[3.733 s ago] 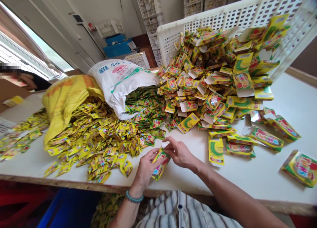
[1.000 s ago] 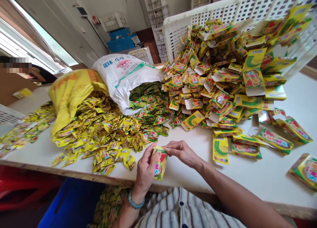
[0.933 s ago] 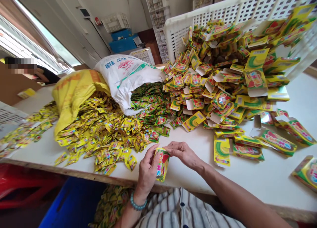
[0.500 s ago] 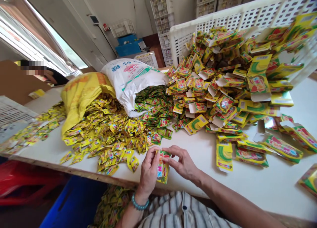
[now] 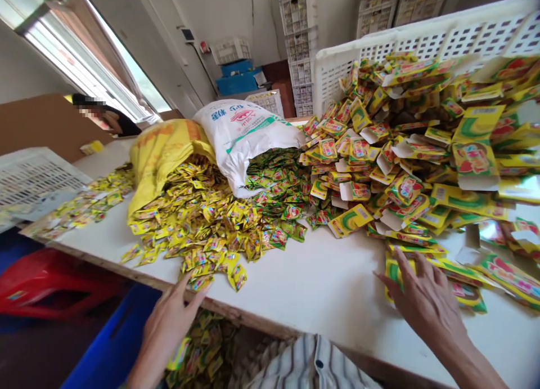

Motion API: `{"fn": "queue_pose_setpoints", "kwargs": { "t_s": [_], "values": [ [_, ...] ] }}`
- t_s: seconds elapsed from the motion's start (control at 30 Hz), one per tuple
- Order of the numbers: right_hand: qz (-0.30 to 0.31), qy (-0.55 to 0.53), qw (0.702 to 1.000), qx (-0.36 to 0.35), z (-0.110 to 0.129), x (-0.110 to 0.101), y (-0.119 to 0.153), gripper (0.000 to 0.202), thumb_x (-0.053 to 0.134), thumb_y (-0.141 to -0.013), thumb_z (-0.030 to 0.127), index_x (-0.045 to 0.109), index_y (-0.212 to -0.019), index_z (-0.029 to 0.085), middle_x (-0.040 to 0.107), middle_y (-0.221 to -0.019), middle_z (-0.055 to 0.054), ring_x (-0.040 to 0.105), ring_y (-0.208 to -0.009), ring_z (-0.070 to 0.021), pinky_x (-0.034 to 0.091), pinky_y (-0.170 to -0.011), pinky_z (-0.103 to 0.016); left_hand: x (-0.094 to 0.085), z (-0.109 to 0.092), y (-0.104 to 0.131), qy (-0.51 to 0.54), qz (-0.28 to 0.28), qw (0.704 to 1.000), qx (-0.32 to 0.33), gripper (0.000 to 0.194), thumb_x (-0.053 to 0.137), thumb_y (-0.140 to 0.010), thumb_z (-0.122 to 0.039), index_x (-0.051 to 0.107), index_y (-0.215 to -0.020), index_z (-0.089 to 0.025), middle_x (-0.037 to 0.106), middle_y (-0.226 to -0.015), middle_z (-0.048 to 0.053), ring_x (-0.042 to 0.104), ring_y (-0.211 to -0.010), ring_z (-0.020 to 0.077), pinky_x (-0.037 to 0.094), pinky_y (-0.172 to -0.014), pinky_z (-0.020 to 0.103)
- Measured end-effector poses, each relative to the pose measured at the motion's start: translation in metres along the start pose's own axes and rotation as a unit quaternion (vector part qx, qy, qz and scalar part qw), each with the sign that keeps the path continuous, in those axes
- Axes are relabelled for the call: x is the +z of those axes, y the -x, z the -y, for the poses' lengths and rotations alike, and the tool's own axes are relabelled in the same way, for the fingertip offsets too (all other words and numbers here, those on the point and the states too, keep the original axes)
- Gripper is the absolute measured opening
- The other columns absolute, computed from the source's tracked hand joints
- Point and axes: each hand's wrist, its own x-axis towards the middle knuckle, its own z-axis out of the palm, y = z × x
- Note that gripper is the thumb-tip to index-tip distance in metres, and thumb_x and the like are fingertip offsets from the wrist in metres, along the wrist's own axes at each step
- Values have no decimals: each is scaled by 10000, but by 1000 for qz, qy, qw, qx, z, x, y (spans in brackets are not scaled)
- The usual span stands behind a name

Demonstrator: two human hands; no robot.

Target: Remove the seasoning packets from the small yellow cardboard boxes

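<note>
My left hand [image 5: 175, 307] is at the table's front edge, fingers apart, touching the near end of the pile of yellow candy packets [image 5: 202, 209]. A yellow box [image 5: 180, 353] shows just below that hand, over the packets under the table. On the right, my right hand [image 5: 422, 290] spreads its fingers over a flat yellow-green box [image 5: 393, 271] at the near edge of the box pile [image 5: 405, 192]. Nothing is gripped in it. Green packets [image 5: 280, 180] spill from a white sack [image 5: 248, 133].
A yellow sack [image 5: 162, 147] lies left of the white one. Behind the boxes stands a white crate [image 5: 337, 68]. A blue bin [image 5: 113, 338] and a red stool [image 5: 46, 282] are below the table [image 5: 295, 287]. A person [image 5: 107, 116] is at the far left.
Both hands have parted from the small box they held together. The left moved left to the yellow packets, the right moved right to the boxes. The view has shifted slightly.
</note>
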Motion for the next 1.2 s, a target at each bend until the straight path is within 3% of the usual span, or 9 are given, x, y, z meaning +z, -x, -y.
{"fn": "queue_pose_setpoints", "kwargs": {
  "t_s": [0.1, 0.2, 0.3, 0.5, 0.7, 0.87, 1.0, 1.1, 1.2],
  "values": [
    [11, 20, 999, 36, 6, 20, 27, 527, 438, -898, 439, 453, -1373, 213, 425, -1395, -224, 437, -1212, -439, 449, -809, -579, 31, -62, -13, -33, 6, 999, 34, 692, 426, -854, -544, 450, -1377, -91, 524, -1338, 238, 474, -1259, 366, 407, -1000, 460],
    [67, -31, 997, -26, 45, 25, 37, 502, 506, -877, 356, 466, -1372, 280, 422, -1433, -170, 450, -1218, -406, 469, -818, -523, 50, -124, -22, -63, -3, 993, 95, 611, 465, -883, -477, 442, -1400, -152, 465, -1392, 244, 470, -1237, 385, 420, -952, 490],
    [146, -115, 974, -130, 88, 8, 22, 491, 592, -845, 393, 513, -1327, 339, 515, -1375, -114, 493, -1181, -373, 466, -830, -481, 57, -154, -25, -83, -22, 987, 138, 493, 482, -899, -336, 491, -1373, -204, 495, -1363, 233, 502, -1175, 377, 429, -912, 504],
    [136, -190, 944, -233, 154, -21, -70, 276, 548, -900, 291, 646, -1152, 234, 702, -993, -108, 539, -1003, -296, 400, -838, -418, 60, -143, -22, -44, -44, 982, 177, 448, 447, -880, -165, 579, -1301, -240, 547, -1321, 174, 518, -1159, 326, 426, -959, 452],
    [174, -182, 881, -400, 205, 16, -125, 536, 617, -809, 172, 507, -1328, 248, 586, -1273, -103, 472, -1124, -277, 391, -892, -375, 69, -128, -9, 4, -35, 979, 199, 524, 462, -782, -40, 635, -1238, -232, 529, -1371, 135, 485, -1234, 313, 366, -1053, 462],
    [195, -235, 896, -322, 192, 30, -107, 213, 717, -723, 174, 660, -928, 163, 680, -928, -89, 570, -933, -225, 407, -828, -309, 59, -120, -12, 65, 35, 980, 184, 617, 576, -682, -72, 581, -1287, -188, 497, -1403, 140, 458, -1264, 326, 347, -1067, 452],
    [193, -302, 911, -204, 154, 35, -80, 66, 601, -812, 227, 571, -855, 186, 673, -788, -37, 593, -737, -174, 412, -645, -254, 37, -139, -31, 122, -23, 981, 147, 340, 507, -849, -230, 625, -1159, -154, 627, -1174, 138, 542, -1095, 288, 404, -974, 423],
    [161, -430, 886, -56, 128, 37, -68, 212, 581, -817, 386, 465, -761, 218, 606, -651, 4, 531, -586, -160, 362, -545, -254, 27, -170, -53, 111, -36, 982, 151, 255, 542, -861, -331, 658, -994, -147, 624, -1067, 147, 525, -1042, 308, 416, -901, 430],
    [109, -471, 875, 4, 113, 36, -67, 338, 601, -769, 487, 386, -698, 236, 469, -563, 45, 423, -527, -143, 304, -519, -260, 29, -198, -69, 96, -4, 982, 162, 234, 690, -749, -293, 656, -900, -118, 616, -1028, 177, 503, -1044, 346, 411, -859, 454]
  ]
}}
